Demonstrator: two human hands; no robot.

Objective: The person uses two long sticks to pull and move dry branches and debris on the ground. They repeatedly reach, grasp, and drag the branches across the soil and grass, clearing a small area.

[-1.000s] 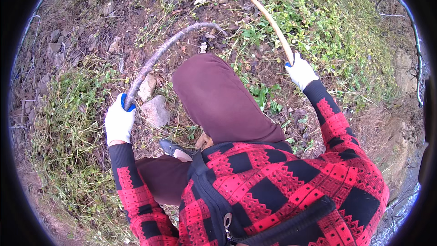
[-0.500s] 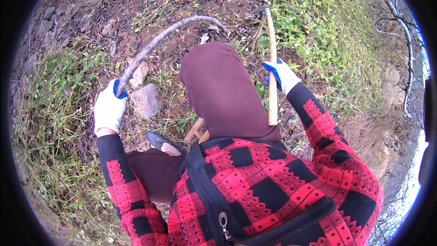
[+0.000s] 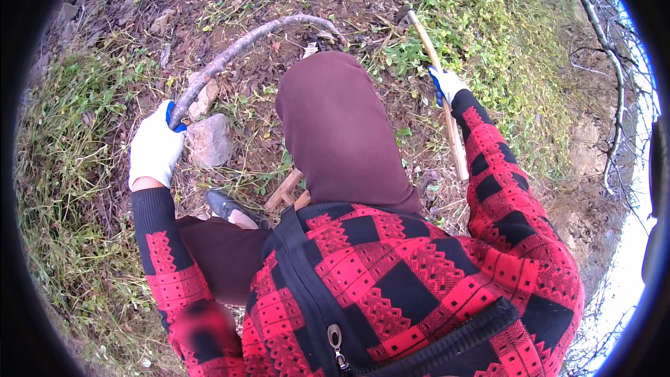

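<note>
I see gloved left hand (image 3: 157,143) closed round near end of curved grey stick (image 3: 237,49), pale stone (image 3: 210,141) just beside. Brown-clad knee (image 3: 342,126) between hands. Gloved right hand (image 3: 451,85) grips wooden handle (image 3: 455,141), dark tool head (image 3: 403,14) at far end.

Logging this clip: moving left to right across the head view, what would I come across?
Gloved left hand → larger pale rock → raised brown trouser knee → gloved right hand → bare branch near the right rim.
</note>
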